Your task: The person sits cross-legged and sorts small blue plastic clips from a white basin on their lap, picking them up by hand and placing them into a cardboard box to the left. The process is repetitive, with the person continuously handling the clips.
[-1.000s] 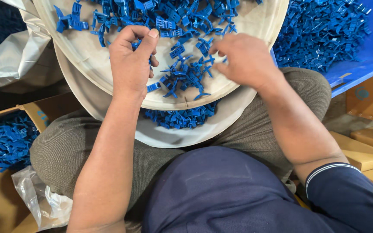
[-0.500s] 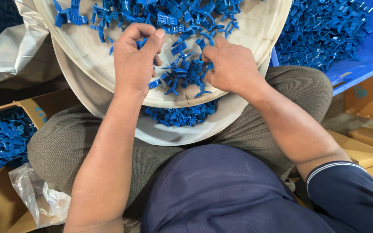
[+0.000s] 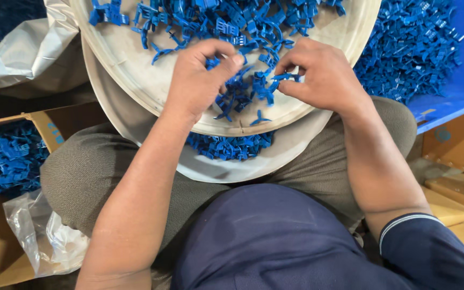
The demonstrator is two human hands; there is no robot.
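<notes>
Both hands have drawn together over the round cream tray (image 3: 135, 80). The left hand (image 3: 197, 80) curls closed among the blue plastic clips (image 3: 243, 91); the right hand (image 3: 323, 75) now pinches one clip, suggesting sorting continues.

A single head-worn camera looks steeply down, close over the lap and round tray (image 3: 135, 91).

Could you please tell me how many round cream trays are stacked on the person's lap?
2: the upper tray holds the blue clips under both hands; the lower tray sticks out beneath it. More may be hidden.
</notes>
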